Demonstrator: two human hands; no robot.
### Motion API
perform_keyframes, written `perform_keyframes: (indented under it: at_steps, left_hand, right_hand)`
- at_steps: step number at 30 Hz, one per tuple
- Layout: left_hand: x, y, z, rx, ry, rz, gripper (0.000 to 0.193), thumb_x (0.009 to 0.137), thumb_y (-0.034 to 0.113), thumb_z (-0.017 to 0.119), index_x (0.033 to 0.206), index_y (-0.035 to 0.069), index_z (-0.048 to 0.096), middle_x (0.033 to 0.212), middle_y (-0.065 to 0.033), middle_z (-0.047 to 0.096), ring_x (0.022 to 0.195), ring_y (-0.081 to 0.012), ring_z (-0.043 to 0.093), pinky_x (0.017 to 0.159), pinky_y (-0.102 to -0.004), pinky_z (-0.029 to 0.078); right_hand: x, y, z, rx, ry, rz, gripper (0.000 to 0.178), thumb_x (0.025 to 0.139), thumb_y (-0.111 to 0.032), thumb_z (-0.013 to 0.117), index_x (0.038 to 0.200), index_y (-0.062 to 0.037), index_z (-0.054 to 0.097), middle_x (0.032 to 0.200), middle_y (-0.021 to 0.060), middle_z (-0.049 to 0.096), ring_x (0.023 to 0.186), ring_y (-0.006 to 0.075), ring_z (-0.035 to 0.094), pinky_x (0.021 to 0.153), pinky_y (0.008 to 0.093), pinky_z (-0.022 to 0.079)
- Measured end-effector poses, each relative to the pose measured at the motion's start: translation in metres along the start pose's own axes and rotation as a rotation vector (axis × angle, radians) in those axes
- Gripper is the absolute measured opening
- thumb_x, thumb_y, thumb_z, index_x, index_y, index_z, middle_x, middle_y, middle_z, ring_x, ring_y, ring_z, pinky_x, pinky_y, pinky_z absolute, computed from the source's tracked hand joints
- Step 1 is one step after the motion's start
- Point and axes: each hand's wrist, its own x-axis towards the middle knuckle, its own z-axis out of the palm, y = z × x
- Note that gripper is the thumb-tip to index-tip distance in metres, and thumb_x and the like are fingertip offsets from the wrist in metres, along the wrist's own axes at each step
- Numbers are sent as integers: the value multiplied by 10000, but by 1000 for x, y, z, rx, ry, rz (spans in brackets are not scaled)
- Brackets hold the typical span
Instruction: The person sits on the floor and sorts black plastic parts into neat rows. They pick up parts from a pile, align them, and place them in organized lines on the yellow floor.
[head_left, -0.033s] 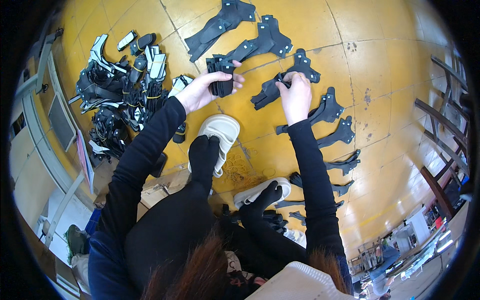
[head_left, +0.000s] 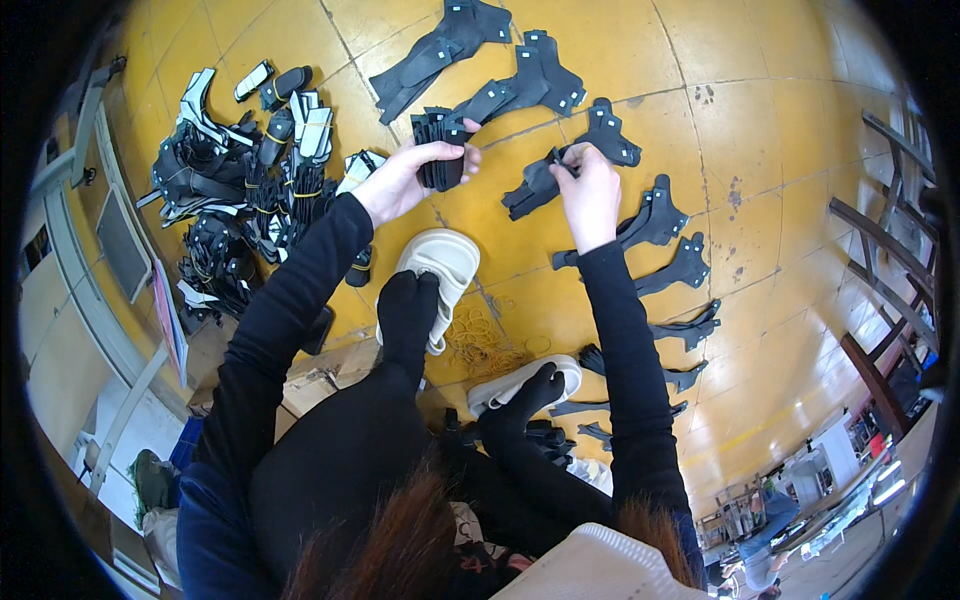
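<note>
My left hand is closed around a stack of small black cut pieces, held above the floor with the thumb on top. To the right, my right hand has its thumb and fingers pinched on a thin black piece. That hand is over a pile of black pieces on the floor. Just beyond it lies a pile of black cut pieces with small white stickers. Whether the pinched piece is apart from the pile beneath, I cannot tell.
More black piles run in a row down the right side. At left is a heap of banded black and white bundles. Loose yellow rubber bands lie between my shoes. Dark metal frames stand far right.
My right hand has shifted very slightly left, still pinching the black piece. The fingers of my left hand have drawn in a little around the stack.
</note>
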Motion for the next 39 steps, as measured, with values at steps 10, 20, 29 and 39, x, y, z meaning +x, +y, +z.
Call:
perform_keyframes:
  at_steps: [10,20,29,39]
  left_hand:
    - [2,-19,-11,-265,-75,-73,509,884,315,612,1280,61,416,1078,-85,567,967,-239,583,867,-420,487]
    - [1,26,-42,125,237,230,375,807,136,711,1137,35,565,920,-28,611,847,-149,602,792,-274,469]
    - [20,43,-43,190,316,326,340,825,148,692,1123,35,573,976,-42,639,938,-134,606,826,-273,452]
    - [15,43,-44,164,-7,5,557,810,297,720,1232,38,464,1119,-70,581,1053,-152,557,879,-303,460]
  right_hand:
    - [32,-71,7,684,-441,-18,202,759,-83,706,892,24,599,789,44,643,671,80,559,632,222,451]
    - [55,-70,53,-152,102,-88,328,690,-156,752,924,2,584,971,163,546,933,313,550,827,376,444]
    - [65,-66,58,-148,127,-111,193,654,-77,744,786,-16,616,816,131,614,836,303,574,813,377,438]
    - [65,-101,25,497,-557,-375,149,717,-47,673,850,12,639,779,171,644,731,283,632,679,358,492]
